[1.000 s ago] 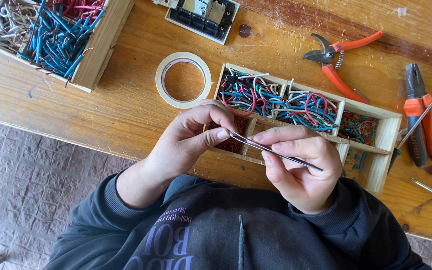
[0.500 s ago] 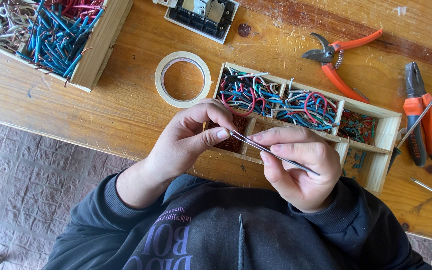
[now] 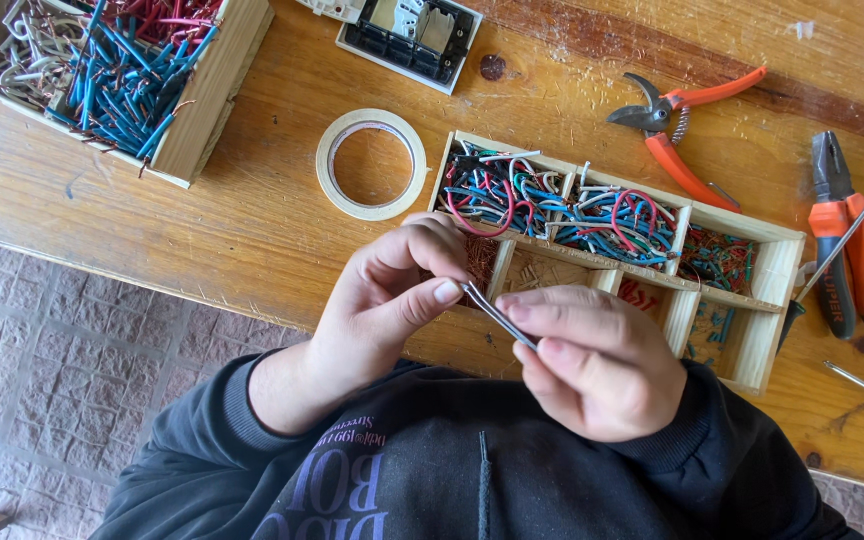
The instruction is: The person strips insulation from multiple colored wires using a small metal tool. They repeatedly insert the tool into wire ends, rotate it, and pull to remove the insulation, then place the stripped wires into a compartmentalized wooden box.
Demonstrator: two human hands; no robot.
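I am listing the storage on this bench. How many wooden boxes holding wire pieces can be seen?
2. One wooden box sits at the top left, partly cut off by the frame. One divided wooden tray lies just beyond the hands. Others may lie outside the view.

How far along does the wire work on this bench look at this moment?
Done, apparently: cut wire pieces already fill the compartment tray, with more in the wooden box. In hand: the left hand and right hand pinch one thin grey wire between them. Left: cannot be told; pruning shears and pliers lie untouched.
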